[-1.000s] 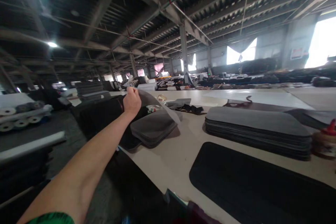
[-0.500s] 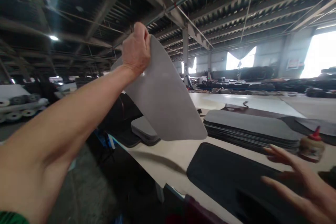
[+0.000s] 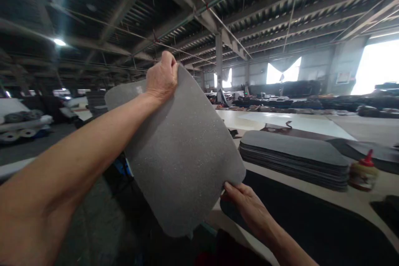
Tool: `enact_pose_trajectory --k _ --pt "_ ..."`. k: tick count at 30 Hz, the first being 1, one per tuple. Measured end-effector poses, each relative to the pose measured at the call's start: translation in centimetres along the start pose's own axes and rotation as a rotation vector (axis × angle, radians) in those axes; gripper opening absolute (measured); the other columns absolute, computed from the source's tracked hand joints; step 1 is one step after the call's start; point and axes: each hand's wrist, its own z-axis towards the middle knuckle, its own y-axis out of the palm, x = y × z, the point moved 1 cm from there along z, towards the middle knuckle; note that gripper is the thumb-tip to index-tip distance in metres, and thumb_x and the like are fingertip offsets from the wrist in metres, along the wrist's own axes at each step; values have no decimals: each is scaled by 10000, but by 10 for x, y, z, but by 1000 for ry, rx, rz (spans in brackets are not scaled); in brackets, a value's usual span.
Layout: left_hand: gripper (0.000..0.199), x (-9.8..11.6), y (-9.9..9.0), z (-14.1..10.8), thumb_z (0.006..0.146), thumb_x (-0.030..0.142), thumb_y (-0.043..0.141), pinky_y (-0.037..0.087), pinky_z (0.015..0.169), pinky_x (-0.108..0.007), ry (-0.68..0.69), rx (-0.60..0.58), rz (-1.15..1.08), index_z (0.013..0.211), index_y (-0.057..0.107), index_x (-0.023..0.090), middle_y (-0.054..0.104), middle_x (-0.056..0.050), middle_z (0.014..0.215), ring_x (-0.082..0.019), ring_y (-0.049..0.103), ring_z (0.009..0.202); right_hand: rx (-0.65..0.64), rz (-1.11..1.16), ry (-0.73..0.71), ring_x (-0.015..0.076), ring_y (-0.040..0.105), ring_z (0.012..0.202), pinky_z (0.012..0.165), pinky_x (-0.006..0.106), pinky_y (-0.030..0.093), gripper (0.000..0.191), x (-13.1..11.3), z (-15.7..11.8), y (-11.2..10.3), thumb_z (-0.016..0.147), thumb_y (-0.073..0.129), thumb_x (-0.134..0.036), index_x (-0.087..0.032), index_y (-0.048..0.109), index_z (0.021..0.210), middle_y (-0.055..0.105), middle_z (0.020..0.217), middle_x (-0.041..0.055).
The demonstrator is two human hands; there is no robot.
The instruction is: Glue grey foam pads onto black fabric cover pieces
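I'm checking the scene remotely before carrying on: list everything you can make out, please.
Large sheet: one, grey, raised between the hands
Mat: one, black, flat on the near table
Sheet stack: one, grey top, beyond the mat
Bottle: one, amber with red cap, right of the stack
Table: cream, under these
Rolls: several, mostly whitish, far left
Piles: several, dark, background
Column: one, grey, background
Left hand: one, bare, sheet's upper edge
Right hand: one, bare, sheet's lower right corner
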Motion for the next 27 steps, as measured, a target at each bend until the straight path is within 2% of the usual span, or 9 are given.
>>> enact_pose_trajectory --k 3,5,7,10,13,16,19,22,27 --pt "256 -23 12 -31 1044 301 472 460 939 -434 -89 -193 133 1146 523 72 652 -118 949 -270 655 991 123 193 -4 219 640 927 867 347 515 407 5 -9 1 867 695 -551 -203 712 1078 702 1075 78" --pt "213 -42 24 -63 1024 271 487 476 915 -427 -146 -307 152 1122 557 96 661 -121 928 -275 659 956 235 249 25 183 635 793 742 301 531 400 4 -18 -4 837 737 -521 -214 695 1090 707 1008 54" --pt "159 -60 39 -105 995 237 511 492 882 -402 -218 -424 140 1071 595 126 668 -112 894 -267 663 907 331 233 70 167 620 720 643 268 518 442 -1 -27 -9 794 780 -502 -222 684 1121 707 964 36" --pt "87 -80 66 -180 957 211 566 509 853 -381 -323 -584 89 961 632 153 666 -80 839 -244 662 855 423 196 115 199 643 748 565 258 500 539 -9 -36 -10 744 808 -514 -228 671 1179 711 944 33" --pt "139 -89 91 -255 956 276 620 533 855 -385 -423 -703 -7 934 639 140 664 -50 876 -202 650 852 449 148 124 226 659 752 531 270 488 573 -15 -36 -7 719 811 -519 -218 675 1187 721 919 43" --pt "212 -91 106 -318 948 340 651 550 855 -397 -523 -767 -120 999 641 135 670 -51 953 -196 653 877 461 76 129 225 659 731 569 287 508 546 -19 -29 -6 706 811 -500 -201 693 1146 721 882 45" --pt "364 -90 101 -364 851 306 747 539 920 -414 -584 -765 -220 1141 605 137 645 -94 1141 -229 642 1009 452 76 128 204 622 656 523 279 476 468 -18 -22 -5 698 808 -478 -194 701 1055 690 796 35" --pt "616 -89 80 -399 727 286 805 448 1080 -432 -639 -702 -257 1263 533 152 540 -141 1337 -277 534 1241 409 121 114 153 515 538 461 257 408 336 -16 -15 -6 710 791 -449 -211 683 922 591 650 -7" --pt "702 -83 44 -441 740 437 724 332 1159 -507 -919 -592 -174 1288 472 77 463 -232 1375 -362 399 1368 420 141 132 125 436 503 433 242 365 320 -12 -6 -9 662 798 -417 -214 646 858 524 613 -35"
